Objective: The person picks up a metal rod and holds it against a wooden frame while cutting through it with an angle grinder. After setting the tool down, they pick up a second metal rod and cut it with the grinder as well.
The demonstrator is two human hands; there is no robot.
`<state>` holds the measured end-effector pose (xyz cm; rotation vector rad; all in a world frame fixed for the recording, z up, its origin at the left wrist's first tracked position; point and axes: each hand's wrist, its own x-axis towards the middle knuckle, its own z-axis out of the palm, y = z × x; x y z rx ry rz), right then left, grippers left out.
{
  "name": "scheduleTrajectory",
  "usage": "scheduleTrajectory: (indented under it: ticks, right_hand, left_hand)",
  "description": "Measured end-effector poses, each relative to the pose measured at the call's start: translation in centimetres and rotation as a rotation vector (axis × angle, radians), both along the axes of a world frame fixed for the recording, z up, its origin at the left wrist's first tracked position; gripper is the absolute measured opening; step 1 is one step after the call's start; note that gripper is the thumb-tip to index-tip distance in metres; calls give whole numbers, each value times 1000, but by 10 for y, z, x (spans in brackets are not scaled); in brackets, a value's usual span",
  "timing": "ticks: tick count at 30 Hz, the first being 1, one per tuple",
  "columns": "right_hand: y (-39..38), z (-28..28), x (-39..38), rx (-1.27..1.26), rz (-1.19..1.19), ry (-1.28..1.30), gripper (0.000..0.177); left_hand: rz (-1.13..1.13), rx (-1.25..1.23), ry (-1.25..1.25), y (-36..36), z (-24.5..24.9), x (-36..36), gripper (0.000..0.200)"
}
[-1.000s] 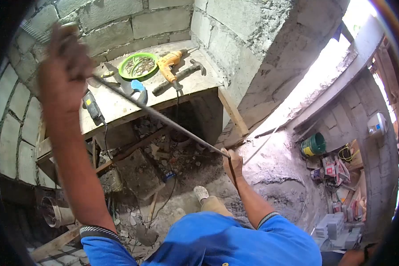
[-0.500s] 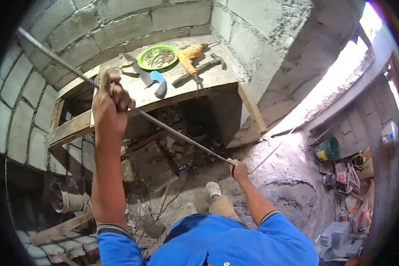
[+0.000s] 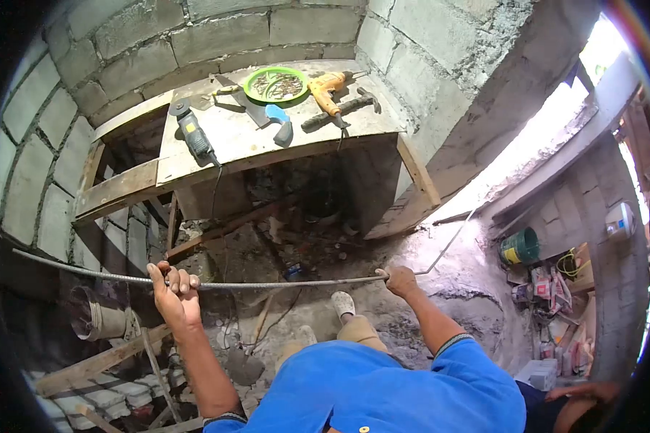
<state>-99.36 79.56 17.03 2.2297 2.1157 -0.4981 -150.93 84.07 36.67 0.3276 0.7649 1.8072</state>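
A long ribbed steel bar [image 3: 289, 284] runs nearly level across the body, above the rubble floor, and bends upward at its right part. Around its left part, my left hand [image 3: 175, 294] is closed, with the bar's free end sticking out to the left. My right hand [image 3: 399, 280] grips the bar close to the bend. Beyond it, a wooden bench [image 3: 238, 148] carries an angle grinder [image 3: 193, 135], a green tray of small metal pieces [image 3: 275, 86], a blue-and-grey handled tool [image 3: 280, 124], an orange drill [image 3: 326, 92] and a hammer [image 3: 343, 113].
Block walls [image 3: 224, 32] stand behind and left of the bench. At the left lies a dirty bucket [image 3: 105, 317] near wooden boards [image 3: 101, 361]. A green bucket [image 3: 520, 247] and bags [image 3: 550, 285] are at the right. Another person's arm [image 3: 585, 392] shows at the lower right.
The bar's left end has swung down with my left hand, from a steep slant to nearly level. The grinder now shows on the bench. Another person's arm has appeared at the lower right.
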Motion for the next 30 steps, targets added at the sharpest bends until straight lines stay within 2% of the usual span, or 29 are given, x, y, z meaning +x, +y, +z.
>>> scheduleTrajectory:
  ticks: [2, 3, 4, 5, 7, 10, 12, 14, 15, 16, 17, 20, 21, 22, 24, 25, 27, 28, 30]
  right_hand:
    - [-4, 12, 5, -23, -7, -27, 18]
    - [-4, 15, 5, -25, -41, -8, 19]
    - [-5, 18, 6, -30, -77, 13, 19]
    - [-4, 21, 6, -35, -94, 7, 19]
    - [10, 28, 9, -67, -43, 38, 23]
    - [25, 30, 13, -140, 34, 108, 31]
    - [29, 36, 20, -216, 107, 162, 38]
    - [38, 47, 30, -83, 0, 526, 47]
    - [47, 45, 46, 161, -61, 632, 44]
    - [54, 46, 69, 400, -117, 742, 41]
    - [70, -19, 117, 895, -136, 440, 33]
    - [51, -125, 287, 270, -879, 384, 42]
    - [43, -176, 313, 351, -1125, 779, 53]
    - [40, -137, 286, 109, -1423, 818, 65]
    - [36, -194, 304, -165, -1551, 1022, 87]
    - [47, -192, 290, -210, -1514, 1027, 87]
    - [49, -168, 274, -156, -1621, 1549, 87]
    - [56, -162, 272, -195, -1605, 1558, 87]
    - [71, -154, 271, 95, -1520, 1889, 92]
  left_hand:
    - [-11, -10, -38, 7, 6, 6, 37]
    - [-91, 103, -19, 14, 1, 3, 40]
    - [-50, 103, 20, 23, 0, 7, 43]
    - [10, 67, -55, 30, 7, 21, 43]
    - [167, -29, -160, 43, 24, 57, 45]
    - [63, 54, -62, 62, -19, 26, 46]
    - [111, 9, -52, 71, 0, 38, 48]
    - [126, 12, 23, 75, 23, 48, 48]
    - [191, -18, 60, 78, 43, 63, 49]
    - [110, 42, 77, 81, 39, 53, 50]
    - [104, 51, 79, 81, 50, 61, 50]
    - [230, 31, 151, 82, 93, 123, 49]
    - [246, 36, 175, 82, 99, 132, 49]
    - [260, 32, 200, 79, 103, 137, 49]
    - [253, 50, 218, 75, 113, 140, 50]
    - [244, 61, 234, 71, 119, 138, 50]
    - [206, 95, 247, 64, 128, 134, 49]
    - [220, 82, 240, 60, 135, 136, 48]
    - [193, 101, 238, 54, 143, 136, 46]
